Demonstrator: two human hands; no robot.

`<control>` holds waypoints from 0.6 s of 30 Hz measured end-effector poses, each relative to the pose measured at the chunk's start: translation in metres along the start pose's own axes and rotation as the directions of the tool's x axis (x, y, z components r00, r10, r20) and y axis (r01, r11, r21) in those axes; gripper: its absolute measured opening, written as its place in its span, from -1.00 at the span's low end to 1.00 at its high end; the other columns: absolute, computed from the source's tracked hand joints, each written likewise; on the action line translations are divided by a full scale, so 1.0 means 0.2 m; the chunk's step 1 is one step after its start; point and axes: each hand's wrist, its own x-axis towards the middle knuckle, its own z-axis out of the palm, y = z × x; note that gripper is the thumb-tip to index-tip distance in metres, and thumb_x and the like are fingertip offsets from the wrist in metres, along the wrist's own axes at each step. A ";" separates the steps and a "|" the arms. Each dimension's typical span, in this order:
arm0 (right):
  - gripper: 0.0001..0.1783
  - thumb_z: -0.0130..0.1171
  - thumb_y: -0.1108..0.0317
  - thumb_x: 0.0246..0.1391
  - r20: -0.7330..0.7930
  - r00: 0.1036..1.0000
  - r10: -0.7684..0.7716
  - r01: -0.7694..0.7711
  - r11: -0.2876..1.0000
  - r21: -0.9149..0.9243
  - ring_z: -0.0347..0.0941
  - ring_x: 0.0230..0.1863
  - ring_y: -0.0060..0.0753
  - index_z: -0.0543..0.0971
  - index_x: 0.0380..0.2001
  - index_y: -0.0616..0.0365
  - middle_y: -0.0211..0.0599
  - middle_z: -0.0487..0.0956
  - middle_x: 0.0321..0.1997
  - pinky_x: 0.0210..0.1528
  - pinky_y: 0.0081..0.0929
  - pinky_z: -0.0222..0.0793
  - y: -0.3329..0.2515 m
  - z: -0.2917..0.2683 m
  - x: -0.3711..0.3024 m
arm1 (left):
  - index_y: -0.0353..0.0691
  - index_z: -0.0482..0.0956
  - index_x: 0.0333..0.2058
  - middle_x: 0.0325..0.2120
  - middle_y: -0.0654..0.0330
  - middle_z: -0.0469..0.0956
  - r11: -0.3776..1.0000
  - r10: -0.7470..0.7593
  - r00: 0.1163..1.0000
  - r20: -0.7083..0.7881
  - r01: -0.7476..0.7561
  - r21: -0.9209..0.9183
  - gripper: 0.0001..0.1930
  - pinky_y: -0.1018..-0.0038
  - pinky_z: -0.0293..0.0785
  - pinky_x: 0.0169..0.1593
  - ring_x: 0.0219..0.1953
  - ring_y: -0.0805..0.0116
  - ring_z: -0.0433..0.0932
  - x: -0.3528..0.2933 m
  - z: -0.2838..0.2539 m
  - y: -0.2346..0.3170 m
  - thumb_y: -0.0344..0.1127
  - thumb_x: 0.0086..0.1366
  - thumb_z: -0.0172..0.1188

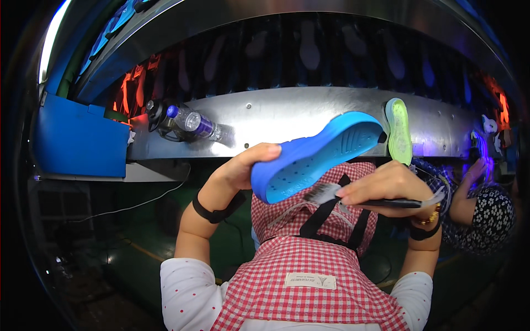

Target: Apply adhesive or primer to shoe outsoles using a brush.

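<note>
My left hand (pixel 245 165) is closed around the heel end of a blue shoe sole (pixel 331 144). The sole is held tilted in front of my apron, its lighter blue inner side with small holes facing me and its toe end up to the right. My right hand (pixel 386 185) grips a brush with a black handle (pixel 395 203). Its dark and whitish bristles (pixel 320 193) point left, close to the lower edge of the sole; whether they touch it I cannot tell. Beyond my right hand, a yellow-green sole (pixel 398 132) rests on the metal ledge.
A curved metal ledge (pixel 309 107) runs ahead of me. Behind it, a dark conveyor carries several soles (pixel 309 48). A clear bottle with a blue cap (pixel 203 127) lies at the left beside a black-lidded bottle (pixel 157 113). A blue panel (pixel 83 135) stands left; a co-worker (pixel 483 220) is close at right.
</note>
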 end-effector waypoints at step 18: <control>-0.74 0.30 0.51 -0.29 -0.164 0.986 -0.023 -0.003 0.988 -0.153 0.55 -0.36 -0.32 0.59 -0.39 0.19 -0.21 0.60 -0.31 -0.33 -0.51 0.42 0.04 0.04 -0.06 | -0.46 0.36 -0.05 -0.14 -0.02 0.45 0.979 0.192 0.938 -0.288 -0.202 -0.004 -0.40 0.48 0.30 0.02 -0.07 0.23 0.42 -0.17 0.06 0.08 0.01 0.16 -0.06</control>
